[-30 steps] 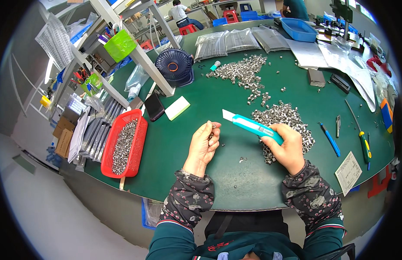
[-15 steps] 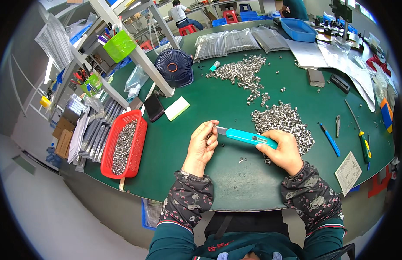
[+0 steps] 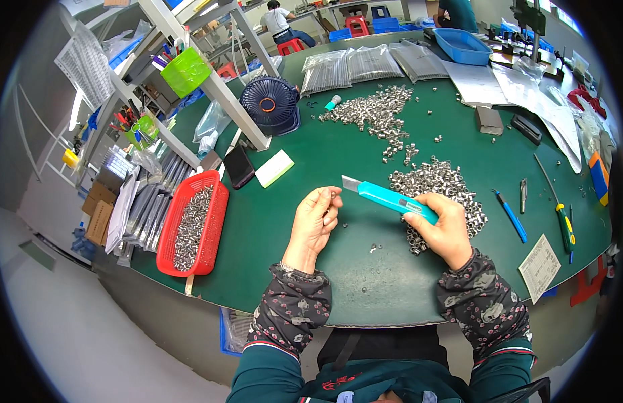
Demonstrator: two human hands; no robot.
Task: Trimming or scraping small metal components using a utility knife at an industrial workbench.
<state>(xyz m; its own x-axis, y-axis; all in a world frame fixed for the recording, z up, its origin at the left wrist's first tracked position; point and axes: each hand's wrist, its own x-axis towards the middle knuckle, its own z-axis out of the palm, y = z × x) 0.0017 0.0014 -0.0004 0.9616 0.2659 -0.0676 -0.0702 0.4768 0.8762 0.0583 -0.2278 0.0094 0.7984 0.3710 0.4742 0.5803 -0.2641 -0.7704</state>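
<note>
In my right hand (image 3: 447,228) is a turquoise utility knife (image 3: 391,199), its blade out and pointing left and slightly up. My left hand (image 3: 313,221) pinches a small metal ring (image 3: 334,195) between thumb and fingertips; most of it is hidden by the fingers. A small gap lies between the blade tip and the left fingertips. Just beyond and partly beneath the knife lies a pile of small metal rings (image 3: 452,191) on the green table (image 3: 311,164). A second, looser heap of small metal rings (image 3: 379,111) spreads farther back.
At the left stands a red basket (image 3: 219,221) of metal pieces. A phone (image 3: 239,168), a pale block (image 3: 274,168) and a fan (image 3: 270,104) sit behind it. To the right lie a blue-handled tool (image 3: 510,216), a screwdriver (image 3: 564,225) and a paper slip (image 3: 540,269).
The knife blade has come away from the left fingertips, moving up and right. The right hand has tilted the knife more steeply; the left hand has barely moved.
</note>
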